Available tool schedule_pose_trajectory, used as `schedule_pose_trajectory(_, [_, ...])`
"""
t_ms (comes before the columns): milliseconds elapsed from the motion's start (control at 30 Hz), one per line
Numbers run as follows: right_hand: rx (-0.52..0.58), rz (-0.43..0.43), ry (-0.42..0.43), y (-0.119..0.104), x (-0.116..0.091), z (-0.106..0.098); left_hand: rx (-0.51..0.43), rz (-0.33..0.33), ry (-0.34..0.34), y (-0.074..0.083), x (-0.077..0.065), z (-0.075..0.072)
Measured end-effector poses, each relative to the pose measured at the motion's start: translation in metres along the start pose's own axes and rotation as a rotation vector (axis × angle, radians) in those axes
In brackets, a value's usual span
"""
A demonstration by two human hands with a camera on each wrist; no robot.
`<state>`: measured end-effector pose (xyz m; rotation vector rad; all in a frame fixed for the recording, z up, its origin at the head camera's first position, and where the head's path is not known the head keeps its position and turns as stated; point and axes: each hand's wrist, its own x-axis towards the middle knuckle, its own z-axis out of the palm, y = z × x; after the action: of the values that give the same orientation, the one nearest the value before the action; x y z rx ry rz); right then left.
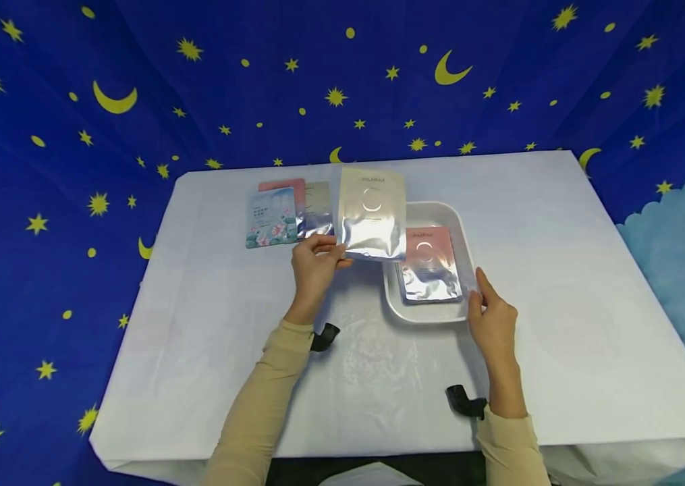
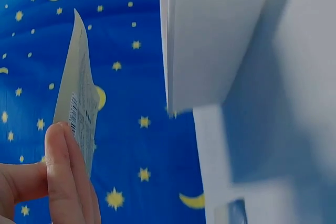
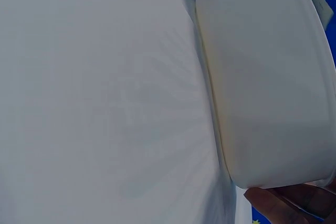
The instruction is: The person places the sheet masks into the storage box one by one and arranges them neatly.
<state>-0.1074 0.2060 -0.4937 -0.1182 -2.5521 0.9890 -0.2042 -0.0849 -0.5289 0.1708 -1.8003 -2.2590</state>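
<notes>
My left hand [image 1: 313, 273] pinches the lower left corner of a gold-and-silver foil sachet [image 1: 372, 214], held up over the left side of a white plastic tub [image 1: 399, 312]. In the left wrist view the sachet [image 2: 79, 98] stands nearly edge-on, a barcode on its back. Inside the tub lies a pink-and-silver sachet [image 1: 430, 263], on top of others mostly hidden under it. At the tub's right side, my right hand [image 1: 494, 324] holds the rim, thumb at the edge and fingers along the outer wall. The right wrist view shows fingertips [image 3: 273, 203] against the tub's wall.
Left of the tub, a blue floral sachet [image 1: 272, 217] overlaps a pink one [image 1: 284, 183], beside another gold-and-silver sachet [image 1: 318, 206]. A white cloth covers the table [image 1: 579, 283]. Behind it hangs a blue curtain [image 1: 293, 40] with yellow stars and moons.
</notes>
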Motion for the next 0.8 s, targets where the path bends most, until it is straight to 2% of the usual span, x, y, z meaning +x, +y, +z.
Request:
schedule_pose_trajectory(200, [0.009, -0.008, 0.001, -0.001, 0.0, -0.001, 0.126, -0.113, -0.004, 0.1, -0.055, 0.05])
schedule_pose_trajectory(267, [0.01, -0.004, 0.001, -0.002, 0.0, -0.001, 0.163, -0.13, -0.017, 0.107, -0.062, 0.058])
schedule_pose_trajectory(333, [0.01, 0.004, -0.002, -0.001, 0.0, -0.001, 0.192, -0.148, -0.028, 0.108, -0.067, 0.065])
schedule_pose_trajectory(567, [0.012, 0.006, -0.003, -0.001, 0.0, -0.001, 0.314, -0.129, -0.017, 0.068, -0.069, 0.08])
schedule_pose_trajectory(800, [0.021, -0.007, 0.01, 0.0, 0.0, 0.0, 0.378, -0.146, -0.029, 0.057, -0.071, 0.086])
